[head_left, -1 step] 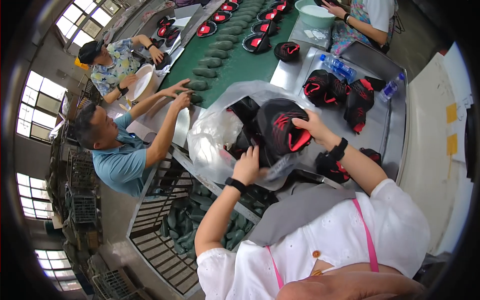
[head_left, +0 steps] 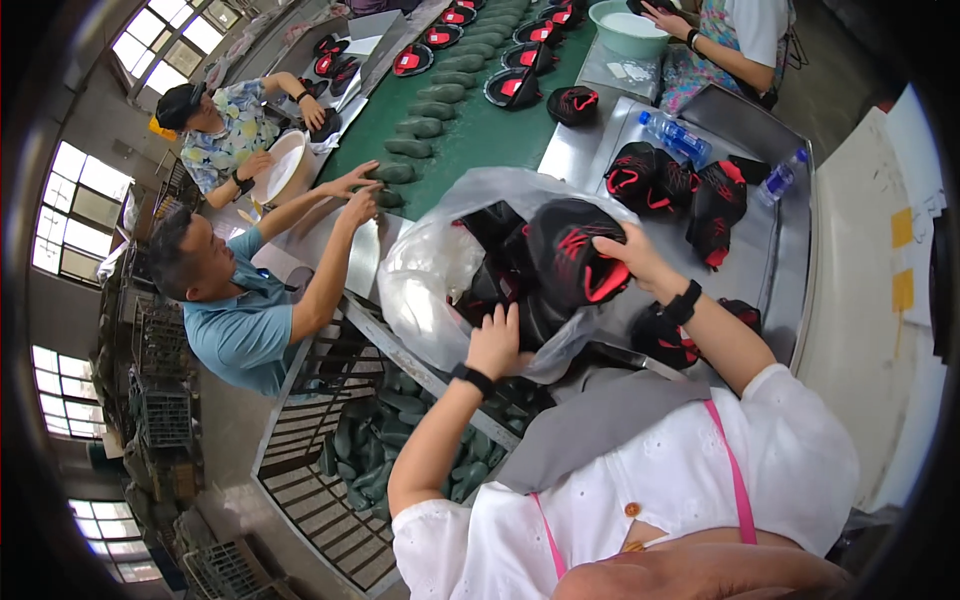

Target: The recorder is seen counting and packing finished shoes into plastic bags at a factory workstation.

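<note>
A black shoe upper [head_left: 572, 240] with red markings and a red lining is gripped at its right side by my right hand [head_left: 638, 258], over the mouth of a clear plastic bag [head_left: 425, 290]. More dark uppers [head_left: 492, 225] fill the bag, partly hidden by the held one and by the plastic. My left hand [head_left: 495, 345] reaches into the near side of the bag, fingers stretched out and apart, touching the dark pieces inside.
Other uppers [head_left: 715, 215] and bottles [head_left: 675, 135] lie on the metal tray [head_left: 765, 245] to the right. A green conveyor [head_left: 480, 130] carries shoe lasts [head_left: 437, 109] and uppers. Lasts fill a barred bin [head_left: 330, 500] below. A co-worker's hands [head_left: 358, 192] reach over the belt's near end.
The held upper and my right hand have shifted slightly right. My left hand has moved a little lower, its fingers now more spread against the bag's contents.
</note>
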`<state>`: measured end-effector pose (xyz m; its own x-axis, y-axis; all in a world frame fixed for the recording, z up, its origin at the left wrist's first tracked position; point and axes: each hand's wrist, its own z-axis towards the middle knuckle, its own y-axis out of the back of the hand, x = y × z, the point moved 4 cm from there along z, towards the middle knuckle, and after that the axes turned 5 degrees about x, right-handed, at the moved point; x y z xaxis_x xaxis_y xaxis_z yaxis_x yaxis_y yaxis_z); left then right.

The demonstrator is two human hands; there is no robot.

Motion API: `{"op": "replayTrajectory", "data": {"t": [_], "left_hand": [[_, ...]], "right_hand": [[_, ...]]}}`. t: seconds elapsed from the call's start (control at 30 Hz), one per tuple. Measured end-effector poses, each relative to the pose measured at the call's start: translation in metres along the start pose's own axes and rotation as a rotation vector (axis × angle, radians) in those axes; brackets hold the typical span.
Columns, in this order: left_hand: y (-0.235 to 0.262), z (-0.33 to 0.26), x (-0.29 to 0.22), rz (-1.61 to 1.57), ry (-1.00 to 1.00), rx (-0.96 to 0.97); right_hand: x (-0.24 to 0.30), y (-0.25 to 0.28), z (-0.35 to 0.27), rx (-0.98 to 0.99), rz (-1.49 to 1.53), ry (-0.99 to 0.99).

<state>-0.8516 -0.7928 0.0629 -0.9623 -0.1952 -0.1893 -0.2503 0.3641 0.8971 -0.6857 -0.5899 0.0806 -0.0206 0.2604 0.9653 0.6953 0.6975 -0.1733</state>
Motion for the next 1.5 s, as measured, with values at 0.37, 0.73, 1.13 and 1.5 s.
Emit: {"op": "replayTrajectory", "data": {"t": [0.37, 0.73, 1.13, 1.5], "left_hand": [[-0.003, 0.032, -0.084, 0.312, -0.359, -0.391], [0.020, 0.064, -0.085, -0.058, -0.439, -0.189], [0.050, 0.000, 0.026, -1.543, -0.286, -0.598], [0.024, -0.021, 0.047, -1.663, -0.157, -1.241]], "right_hand": [[-0.005, 0.004, -0.015, 0.084, 1.179, -0.043], [-0.032, -0.009, 0.015, 0.234, 1.038, -0.215], [-0.018, 0.022, 0.005, 0.275, 1.125, -0.230], [0.026, -0.011, 0.007, 0.137, 0.439, 0.025]]}}
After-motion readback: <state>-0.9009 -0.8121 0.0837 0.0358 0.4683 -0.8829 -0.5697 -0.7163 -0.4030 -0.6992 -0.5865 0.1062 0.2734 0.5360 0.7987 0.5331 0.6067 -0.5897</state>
